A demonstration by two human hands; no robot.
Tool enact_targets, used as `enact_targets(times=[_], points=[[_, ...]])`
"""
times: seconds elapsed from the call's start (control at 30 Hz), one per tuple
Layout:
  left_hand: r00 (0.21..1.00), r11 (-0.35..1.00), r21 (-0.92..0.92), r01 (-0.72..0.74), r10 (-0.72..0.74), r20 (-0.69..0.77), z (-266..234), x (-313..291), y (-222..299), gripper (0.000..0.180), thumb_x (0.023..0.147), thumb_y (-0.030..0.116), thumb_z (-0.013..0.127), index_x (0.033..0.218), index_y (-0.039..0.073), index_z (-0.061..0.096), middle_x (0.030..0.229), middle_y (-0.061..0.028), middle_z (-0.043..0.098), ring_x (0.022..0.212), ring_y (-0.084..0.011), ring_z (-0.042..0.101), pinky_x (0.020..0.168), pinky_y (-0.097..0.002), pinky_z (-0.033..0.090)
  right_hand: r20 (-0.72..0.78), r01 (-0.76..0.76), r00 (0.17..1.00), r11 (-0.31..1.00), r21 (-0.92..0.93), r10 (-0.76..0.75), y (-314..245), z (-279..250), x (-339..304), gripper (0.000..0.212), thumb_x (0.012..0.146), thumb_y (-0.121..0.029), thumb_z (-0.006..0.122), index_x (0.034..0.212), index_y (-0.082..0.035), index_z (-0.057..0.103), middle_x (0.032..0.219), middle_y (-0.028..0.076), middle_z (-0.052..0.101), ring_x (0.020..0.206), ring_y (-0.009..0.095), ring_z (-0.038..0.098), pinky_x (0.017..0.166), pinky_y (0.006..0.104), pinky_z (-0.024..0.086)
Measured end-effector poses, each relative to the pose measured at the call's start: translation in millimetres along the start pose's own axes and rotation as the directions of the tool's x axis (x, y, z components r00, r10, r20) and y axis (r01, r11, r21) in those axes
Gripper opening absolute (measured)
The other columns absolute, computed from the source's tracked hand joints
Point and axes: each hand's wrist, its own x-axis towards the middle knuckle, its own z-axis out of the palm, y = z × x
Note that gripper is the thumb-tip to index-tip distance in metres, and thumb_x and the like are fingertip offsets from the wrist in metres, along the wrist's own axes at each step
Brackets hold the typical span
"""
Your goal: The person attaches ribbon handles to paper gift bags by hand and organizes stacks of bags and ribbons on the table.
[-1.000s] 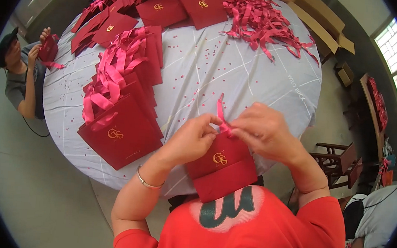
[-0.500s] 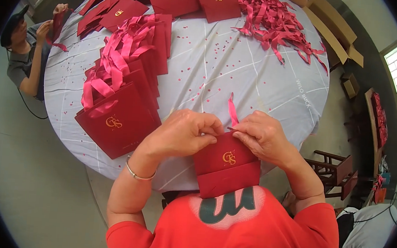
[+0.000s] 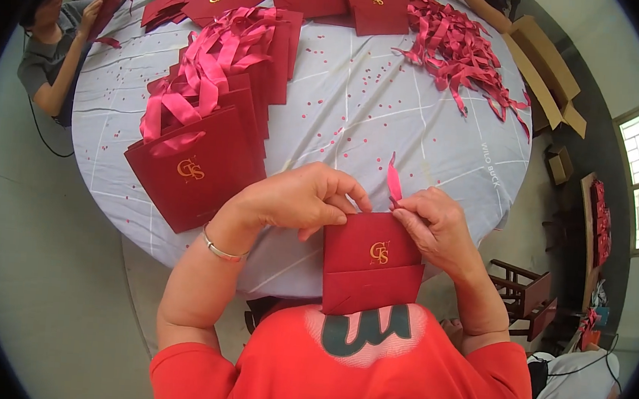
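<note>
"What has each hand got? Centre the clock on the bag, twelve away from the wearer."

"At two, the right hand [image 3: 441, 228] pinches the pink ribbon [image 3: 394, 179] between thumb and forefinger, close by the top edge of the red bag [image 3: 355, 266]. Around ten to eleven, the left hand [image 3: 297, 198] has thumb and fingertips by the upper left corner; whether they grip it, I can't tell."

"And the bag itself?"

"Dead centre, before the shirt [image 3: 298, 378], folded bottom towards six."

"How would you handle it?"

"I'd steady the top edge with the left so it won't buckle, pinch the ribbon low, and draw gently without twisting."

"What can't you make out?"

"The ribbon's lower end, and any hole, behind fingers and bag. Further out at ten, the upright bags [image 3: 198, 164] hide one another. Towards twelve, the flat bags [image 3: 375, 13] are cut off above, as is a forearm [image 3: 485, 4] before one."
</note>
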Motion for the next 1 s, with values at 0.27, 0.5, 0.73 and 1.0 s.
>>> enact_targets(times=[0.27,0.5,0.73,1.0], points=[[0.986,0.985,-0.029,0.168,-0.168,0.003,4,9,-3,0.019,0.094,0.002,0.049,0.109,-0.003,0.060,0.086,-0.0058,0.067,0.052,-0.0094,0.061,0.045,-0.0211,0.043,-0.107,-0.064,0.991,0.994,0.094,0.074,-1,1,-3,0.010,0.083,-0.005,0.071,0.092,-0.001,0.069,0.079,0.011,0.067,0.073,0.026,0.063,0.068,0.0353,0.049],[0.974,0.967,-0.116,0.226,-0.228,-0.009,2,11,-8,0.021,0.092,0.001,0.046,0.107,-0.003,0.060,0.086,-0.0073,0.068,0.057,-0.0127,0.067,0.048,-0.0231,0.046,-0.135,0.020,0.991,0.990,0.139,-0.002,-21,1,2,0.020,0.078,0.002,0.072,0.097,-0.001,0.069,0.080,0.012,0.067,0.070,0.027,0.063,0.064,0.0346,0.049],[0.978,0.968,-0.143,0.208,-0.210,-0.005,1,13,-11,0.019,0.093,0.004,0.048,0.107,-0.001,0.060,0.086,-0.0057,0.067,0.057,-0.0122,0.066,0.048,-0.0222,0.045,-0.038,0.144,0.989,0.984,0.101,-0.140,-26,10,5,0.019,0.078,0.003,0.073,0.096,-0.002,0.070,0.076,0.010,0.064,0.071,0.024,0.063,0.063,0.0327,0.049],[0.975,0.973,-0.111,0.204,-0.213,-0.066,5,11,-6,0.023,0.088,-0.002,0.045,0.102,-0.004,0.063,0.086,-0.0102,0.068,0.060,-0.0178,0.069,0.050,-0.0259,0.049,0.002,0.087,0.996,0.966,0.242,-0.090,-30,21,6,0.017,0.077,0.005,0.075,0.092,-0.001,0.069,0.076,0.009,0.065,0.064,0.019,0.064,0.057,0.0291,0.050]])
